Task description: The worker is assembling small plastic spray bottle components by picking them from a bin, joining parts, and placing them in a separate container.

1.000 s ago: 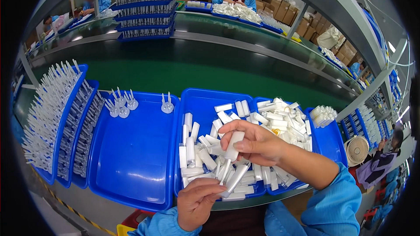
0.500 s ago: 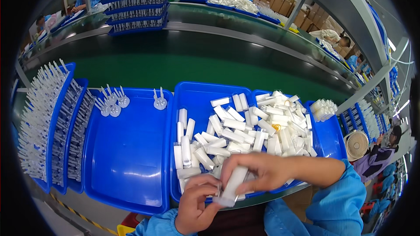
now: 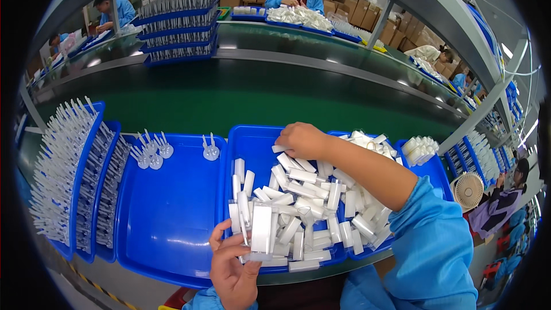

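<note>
So the left hand (image 3: 232, 267) is down at the near edge of the counter (image 3: 115, 284), fingers curled around one clear flat plastic case (image 3: 261, 229), held upright over the front rim of the middle blue tray (image 3: 252, 140). The right hand (image 3: 301, 139) is reached across to the far side of that same tray, fingers pinched down on a white plastic piece (image 3: 280, 148) lying there.

That tray is full of loose white pieces (image 3: 310, 195), way too many to count, easily dozens piled over each other. Left of it sits one wide blue tray (image 3: 166, 218) with six small clear spiky parts (image 3: 154, 152) standing along its far edge, five clustered and one off alone. Further left, two narrower blue trays (image 3: 92, 183) are packed with rows of clear parts. On the right, one more blue tray (image 3: 433, 166) holds a small heap of white pieces.
</note>
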Motion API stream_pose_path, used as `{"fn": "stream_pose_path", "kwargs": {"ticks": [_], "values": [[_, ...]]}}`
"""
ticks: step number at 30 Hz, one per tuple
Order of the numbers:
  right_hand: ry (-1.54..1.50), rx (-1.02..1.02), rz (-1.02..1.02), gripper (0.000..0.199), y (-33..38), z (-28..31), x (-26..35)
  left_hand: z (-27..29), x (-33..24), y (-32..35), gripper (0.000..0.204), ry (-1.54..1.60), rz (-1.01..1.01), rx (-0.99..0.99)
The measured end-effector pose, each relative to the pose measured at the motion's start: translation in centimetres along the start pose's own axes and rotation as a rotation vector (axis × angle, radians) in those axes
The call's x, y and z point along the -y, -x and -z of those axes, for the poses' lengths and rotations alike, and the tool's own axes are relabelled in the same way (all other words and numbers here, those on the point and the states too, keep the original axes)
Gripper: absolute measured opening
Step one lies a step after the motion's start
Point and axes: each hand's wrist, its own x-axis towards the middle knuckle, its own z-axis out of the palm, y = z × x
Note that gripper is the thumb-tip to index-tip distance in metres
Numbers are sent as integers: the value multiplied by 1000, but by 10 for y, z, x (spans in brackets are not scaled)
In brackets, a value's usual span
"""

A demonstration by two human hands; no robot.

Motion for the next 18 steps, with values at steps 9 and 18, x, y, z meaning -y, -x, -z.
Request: {"fn": "stream_pose_path", "kwargs": {"ticks": [9, 18], "values": [[-1028, -245, -309, 18, 23, 31, 54, 2, -8, -2, 7, -271, -58, 56], [-2052, 64, -335, 38, 65, 57, 109, -5, -5, -7, 8, -172, -112, 161]]}}
